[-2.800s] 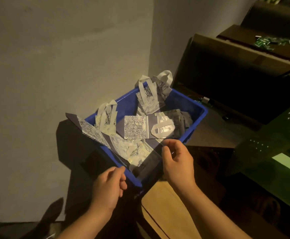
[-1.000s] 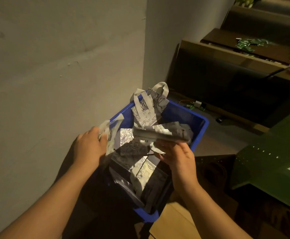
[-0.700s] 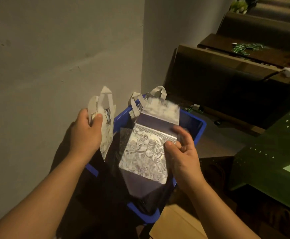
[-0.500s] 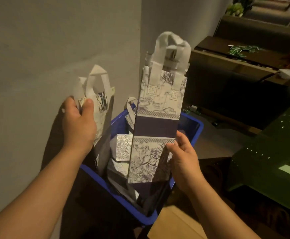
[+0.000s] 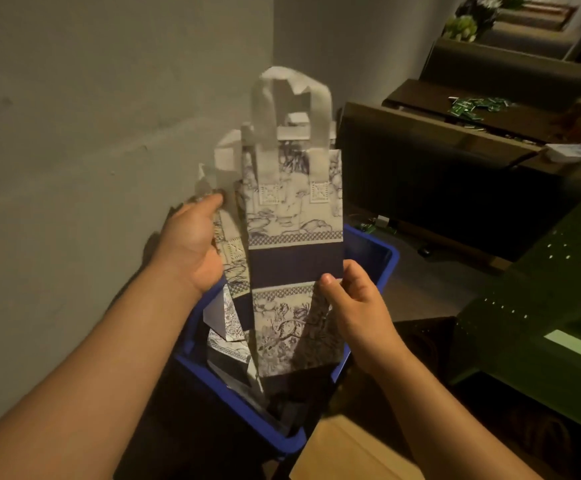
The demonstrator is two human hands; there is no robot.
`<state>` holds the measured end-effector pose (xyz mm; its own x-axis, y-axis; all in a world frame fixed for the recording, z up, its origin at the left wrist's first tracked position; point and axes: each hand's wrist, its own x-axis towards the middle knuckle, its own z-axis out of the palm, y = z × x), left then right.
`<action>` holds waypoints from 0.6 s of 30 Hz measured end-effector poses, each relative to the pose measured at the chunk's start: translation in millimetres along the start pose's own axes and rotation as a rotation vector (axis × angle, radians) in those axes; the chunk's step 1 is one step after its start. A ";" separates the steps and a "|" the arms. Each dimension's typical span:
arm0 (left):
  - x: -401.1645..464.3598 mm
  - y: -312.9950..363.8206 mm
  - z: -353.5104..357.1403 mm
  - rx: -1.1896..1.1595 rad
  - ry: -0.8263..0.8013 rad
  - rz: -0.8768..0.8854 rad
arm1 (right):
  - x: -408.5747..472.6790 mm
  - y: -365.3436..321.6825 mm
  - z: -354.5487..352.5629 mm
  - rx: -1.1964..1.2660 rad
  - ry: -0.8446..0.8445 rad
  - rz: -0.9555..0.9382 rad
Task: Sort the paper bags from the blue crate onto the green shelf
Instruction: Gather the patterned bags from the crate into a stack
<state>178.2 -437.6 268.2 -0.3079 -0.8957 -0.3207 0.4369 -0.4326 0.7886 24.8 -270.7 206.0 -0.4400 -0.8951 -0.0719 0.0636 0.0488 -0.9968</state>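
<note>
Fingers (image 5: 329,284) of the right hand (image 5: 361,306) pinch the right edge of a tall paper bag (image 5: 294,258), thumb on the front side, other fingers hidden behind the paper. This bag stands upright above the blue crate (image 5: 384,263), white handles at the top, dark band across the middle. The left hand (image 5: 192,244) holds a second bag (image 5: 230,251) just beside and partly behind the first one; its fingers curl round the top part near the handles, thumb on the near side. The 2 bags overlap, so I cannot tell if they touch.

More bags (image 5: 226,337) lie in the crate, folded and tilted, approx. under the 2 lifted ones. The crate sits in a corner, with a grey wall (image 5: 91,116) at the left and behind.

The green shelf (image 5: 538,296) is at the right, well apart from both hands, w/ rows of small holes on its surface. Between crate and shelf there is a dark low object, too dark to tell what. Behind it stand dark wooden benches (image 5: 438,161) in steps; on one lie small green pieces (image 5: 469,107) and on another a white box (image 5: 573,154). A light wooden board (image 5: 348,452) is at the bottom, just beside the crate's near corner.
</note>
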 end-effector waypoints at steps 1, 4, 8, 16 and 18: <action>-3.6 -1.6 4.4 0.010 -0.003 -0.036 | -1.8 1.1 -0.7 0.003 -0.015 0.009; -5.2 -17.8 7.8 0.075 -0.038 -0.088 | -4.8 3.8 1.4 0.020 0.056 0.002; -26.9 -49.5 2.4 0.284 -0.062 -0.119 | -4.0 1.2 -0.2 0.128 0.144 0.043; -41.6 -66.2 5.1 0.398 -0.221 -0.049 | -4.9 -13.9 -11.0 0.060 0.043 0.033; -38.0 -68.8 3.1 0.460 -0.244 0.000 | -3.5 -11.7 -14.0 0.026 0.022 0.034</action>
<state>157.2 -373.5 227.8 -0.5202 -0.8218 -0.2324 0.0375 -0.2938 0.9551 13.1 -261.9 217.5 -0.4565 -0.8833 -0.1071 0.1022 0.0675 -0.9925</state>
